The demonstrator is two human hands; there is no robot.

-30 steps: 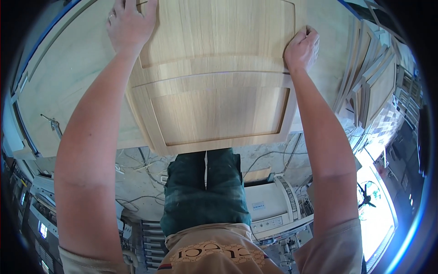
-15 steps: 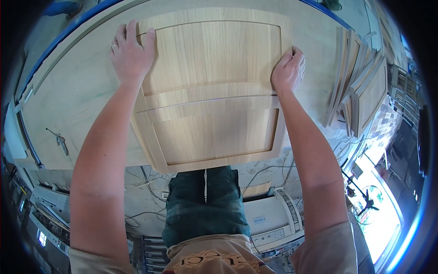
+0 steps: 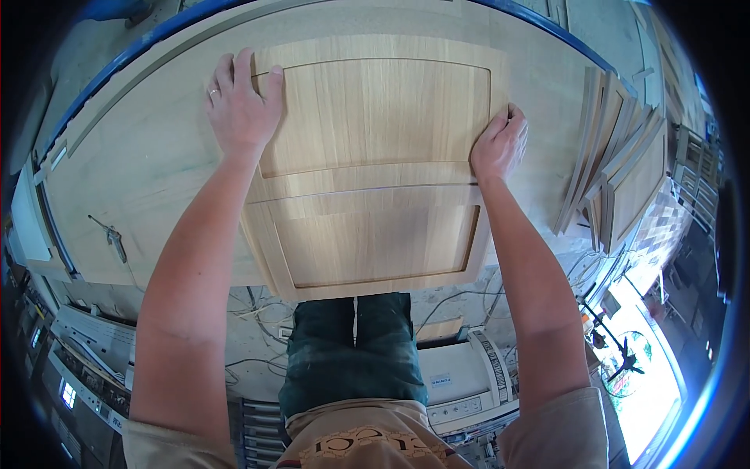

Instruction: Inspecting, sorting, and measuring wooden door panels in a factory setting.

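Note:
A light wood-grain cabinet door [image 3: 383,109] with a recessed centre panel lies on the workbench between my hands. My left hand [image 3: 242,102] grips its far left edge, thumb on the frame and a ring on one finger. Closed round the right edge is my right hand [image 3: 500,144], its fingertips partly hidden. A second matching cabinet door [image 3: 379,246] lies nearer my body, a thin dark seam between the two. Its near edge reaches the bench's front edge. Whether one door overlaps the other, I cannot tell.
The pale workbench [image 3: 156,184] spreads to both sides, with a blue rail [image 3: 539,31] along its far rim. A small spray or blow gun [image 3: 113,238] lies at left. Several framed panels [image 3: 617,156] lean at right. Cables and a white machine [image 3: 465,383] are below the bench.
The view has tilted, so the doors, hands and bench sit slightly lower and further right in the picture. Both hands keep their places on the far door's edges.

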